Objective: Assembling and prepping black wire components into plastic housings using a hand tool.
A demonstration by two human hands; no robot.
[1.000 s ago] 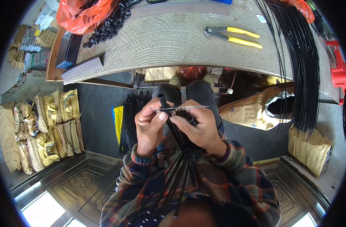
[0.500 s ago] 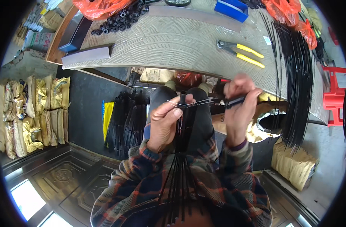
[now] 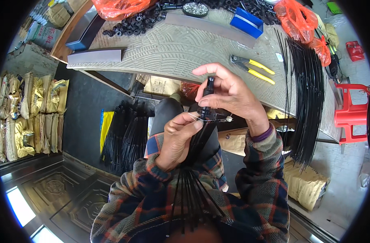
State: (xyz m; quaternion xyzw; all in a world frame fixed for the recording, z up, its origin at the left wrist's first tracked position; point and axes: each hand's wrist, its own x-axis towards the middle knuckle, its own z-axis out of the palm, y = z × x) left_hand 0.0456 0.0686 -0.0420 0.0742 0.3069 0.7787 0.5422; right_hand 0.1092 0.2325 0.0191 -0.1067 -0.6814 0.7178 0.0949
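Note:
My left hand (image 3: 176, 137) is closed, pinching thumb and fingers around the upper end of what looks like an umbrella frame. Its thin black ribs (image 3: 189, 186) fan out toward my body. A thin pale wire (image 3: 217, 120) loops at the pinched end and sticks out to the right. Just above, my right hand (image 3: 235, 95) grips a black plastic fitting (image 3: 209, 83) between thumb and fingers, with the index finger stretched out to the left. The fitting stands upright in line with the frame; its lower end meets the top of the frame at my left fingertips.
On the patterned table lie yellow-handled cutters (image 3: 254, 69), a blue box (image 3: 246, 22), a heap of small black parts (image 3: 132, 25) and long black rods (image 3: 308, 97). Red bags (image 3: 296, 20) sit at the back. More black ribs (image 3: 128, 133) stand at left; a red stool (image 3: 353, 111) is right.
My right hand has come left from beside the frame and brought the black fitting onto its top. My left hand keeps its pinch on the frame. The whole view has shifted slightly.

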